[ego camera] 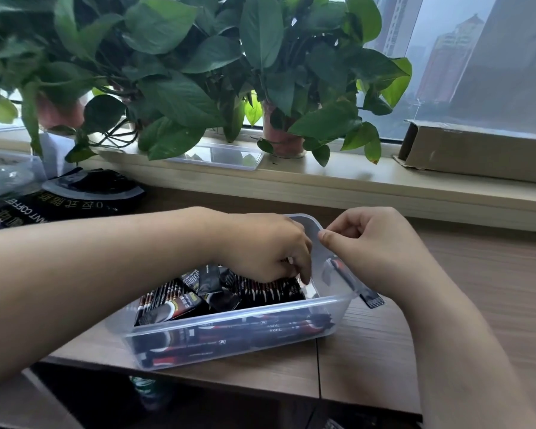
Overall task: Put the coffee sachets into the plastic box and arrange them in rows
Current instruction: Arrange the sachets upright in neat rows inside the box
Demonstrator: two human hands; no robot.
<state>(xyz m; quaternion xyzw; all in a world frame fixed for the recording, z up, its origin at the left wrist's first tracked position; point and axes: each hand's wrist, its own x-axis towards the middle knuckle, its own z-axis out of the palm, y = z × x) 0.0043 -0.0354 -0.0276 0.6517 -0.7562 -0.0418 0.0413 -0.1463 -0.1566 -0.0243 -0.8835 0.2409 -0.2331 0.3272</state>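
Black-and-red coffee sachets (260,292) fill the clear plastic box (229,318) on the wooden table (384,351), some in rows, some loose on top. The left hand (260,246) curls down among them, grasp unclear. The right hand (372,243) grips a single sachet (372,300) slanting over the box's right wall, potted plants (180,57) behind.

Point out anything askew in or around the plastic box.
One sachet pokes out past the plastic box's right wall, its end hanging over the table below the right hand. On top of the rows, a few loose sachets lie crooked across the others.
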